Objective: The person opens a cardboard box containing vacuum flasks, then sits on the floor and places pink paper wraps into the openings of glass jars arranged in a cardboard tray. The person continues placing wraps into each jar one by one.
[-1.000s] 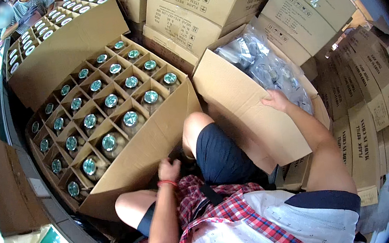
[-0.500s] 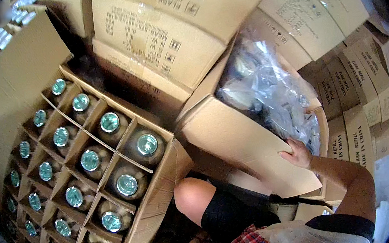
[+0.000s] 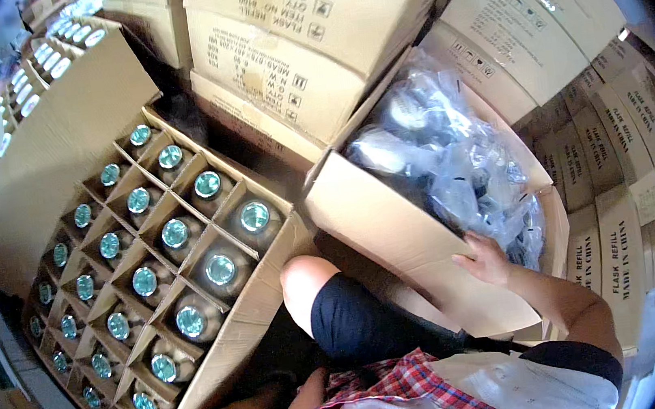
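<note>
My right hand (image 3: 484, 260) is at the near edge of an open carton (image 3: 405, 236) on the right. Its thumb lies along the outside of the cardboard flap, and the fingers reach over the edge, closed on it. Inside that carton are clear plastic bags (image 3: 463, 179) holding pale and dark pieces too crumpled over to make out. My left hand (image 3: 314, 388) is low in the middle, against my lap beside the checked cloth (image 3: 415, 382); its fingers are hidden.
To the left stands an open divided carton (image 3: 254, 275) with several silvery glass flask liners (image 3: 221, 270), one per cell. Closed cartons (image 3: 270, 72) are stacked behind, with more cartons (image 3: 619, 144) at the right. My bent knee (image 3: 309, 288) lies between the two open cartons.
The view has shifted, bringing more of my legs and the far left side into sight. My right hand stays at the carton's flap, and its thumb stands out a little more.
</note>
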`<act>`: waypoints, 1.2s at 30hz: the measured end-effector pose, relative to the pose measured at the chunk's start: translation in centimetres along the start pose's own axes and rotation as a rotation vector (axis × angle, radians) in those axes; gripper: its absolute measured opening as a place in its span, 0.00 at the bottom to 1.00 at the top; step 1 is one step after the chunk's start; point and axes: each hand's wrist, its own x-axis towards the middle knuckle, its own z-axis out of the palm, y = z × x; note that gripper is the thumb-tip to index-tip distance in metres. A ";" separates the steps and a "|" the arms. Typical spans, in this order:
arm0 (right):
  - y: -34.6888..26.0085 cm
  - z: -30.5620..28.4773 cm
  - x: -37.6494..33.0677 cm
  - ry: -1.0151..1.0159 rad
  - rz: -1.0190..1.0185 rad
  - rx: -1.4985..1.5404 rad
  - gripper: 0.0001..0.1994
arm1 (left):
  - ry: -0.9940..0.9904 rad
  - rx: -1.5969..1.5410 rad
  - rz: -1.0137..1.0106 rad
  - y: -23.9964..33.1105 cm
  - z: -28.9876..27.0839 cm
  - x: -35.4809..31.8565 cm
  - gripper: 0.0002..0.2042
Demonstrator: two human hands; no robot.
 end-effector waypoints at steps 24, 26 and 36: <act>-13.2 7.3 -6.0 -0.308 -0.315 0.146 0.18 | 1.511 -0.163 -0.233 2.7 -3.4 -39.9 0.17; -11.7 11.3 -8.1 -0.443 -0.290 0.291 0.18 | 1.369 -0.087 -0.357 -1.1 1.0 -40.2 0.20; -18.6 6.9 -9.4 -1.131 -0.581 0.088 0.10 | 1.450 -0.718 0.287 -1.3 13.0 -42.2 0.08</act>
